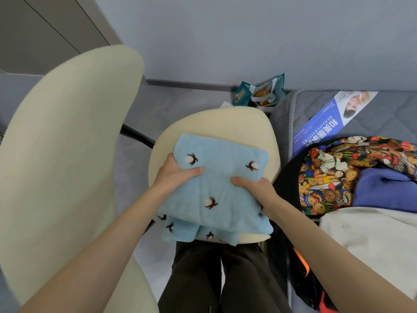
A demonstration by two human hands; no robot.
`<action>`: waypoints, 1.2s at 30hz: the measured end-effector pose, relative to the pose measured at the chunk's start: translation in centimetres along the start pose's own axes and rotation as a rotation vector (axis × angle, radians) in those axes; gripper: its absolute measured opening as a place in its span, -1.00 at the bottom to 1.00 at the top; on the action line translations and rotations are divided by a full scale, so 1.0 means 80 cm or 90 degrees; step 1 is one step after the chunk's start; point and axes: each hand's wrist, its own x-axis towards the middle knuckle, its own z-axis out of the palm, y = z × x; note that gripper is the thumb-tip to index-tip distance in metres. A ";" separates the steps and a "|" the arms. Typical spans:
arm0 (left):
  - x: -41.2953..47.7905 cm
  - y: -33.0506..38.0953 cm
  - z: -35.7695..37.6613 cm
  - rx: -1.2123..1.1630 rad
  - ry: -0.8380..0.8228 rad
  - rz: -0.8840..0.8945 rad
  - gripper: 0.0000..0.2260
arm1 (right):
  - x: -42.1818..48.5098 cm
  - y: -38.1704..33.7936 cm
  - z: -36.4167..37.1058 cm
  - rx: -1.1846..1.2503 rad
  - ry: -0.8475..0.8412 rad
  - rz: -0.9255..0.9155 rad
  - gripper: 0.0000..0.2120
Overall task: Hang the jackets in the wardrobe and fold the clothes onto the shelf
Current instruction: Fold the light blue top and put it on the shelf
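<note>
At far left, a cream chair back point(67, 143) rises beside you. Just right of it, the folded light-blue fleece garment point(221, 159) lies on the cream seat point(216, 123), its lower layers drooping over the seat's near edge above your dark trousers point(198, 279). Your left hand point(178, 173) has its grip curled round the garment's left edge, thumb on top. Your right hand point(255, 188) pinches the right edge the same way. Behind the seat a teal bag point(278, 86) sits on the floor. Farther right, on the bed point(372, 118), lie a blue leaflet point(327, 123), a teddy-bear print garment point(327, 177), a violet-blue garment point(383, 188) and a white garment point(372, 233)
</note>
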 end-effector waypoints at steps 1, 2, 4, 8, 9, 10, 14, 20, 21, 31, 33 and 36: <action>-0.005 -0.004 0.000 0.008 -0.007 -0.012 -0.46 | -0.004 0.006 0.000 0.005 -0.010 0.008 -0.49; -0.008 -0.010 0.000 0.019 -0.014 -0.030 -0.43 | -0.007 0.013 0.002 0.004 -0.010 0.015 -0.48; -0.010 -0.024 0.003 0.059 -0.020 -0.089 -0.25 | -0.010 0.032 0.006 -0.021 0.007 0.009 -0.44; -0.013 -0.046 0.013 0.259 0.035 -0.190 0.16 | -0.005 0.069 0.022 -0.090 0.111 -0.021 -0.06; -0.015 -0.047 0.017 0.262 0.066 -0.182 0.19 | -0.003 0.075 0.028 -0.117 0.156 -0.020 0.02; -0.016 -0.048 0.020 0.241 0.099 -0.169 0.19 | -0.002 0.080 0.034 -0.131 0.200 -0.020 0.08; -0.007 -0.055 0.024 0.123 0.119 -0.176 0.14 | 0.005 0.095 0.051 -0.103 0.283 -0.046 0.10; 0.012 -0.076 0.032 0.155 0.122 -0.155 0.05 | 0.030 0.112 0.063 -0.125 0.342 -0.145 -0.05; 0.014 -0.078 0.033 0.147 0.127 -0.142 0.06 | 0.033 0.113 0.064 -0.091 0.340 -0.179 -0.07; 0.000 -0.083 0.039 -0.018 0.127 -0.211 0.03 | 0.040 0.083 0.037 0.021 0.164 -0.117 -0.37; -0.010 -0.087 0.046 -0.075 0.116 -0.231 0.04 | 0.036 0.076 0.025 0.012 0.126 -0.104 -0.49; -0.027 -0.101 0.065 -0.160 0.119 -0.237 -0.09 | 0.029 0.076 0.008 0.000 0.093 -0.071 -0.52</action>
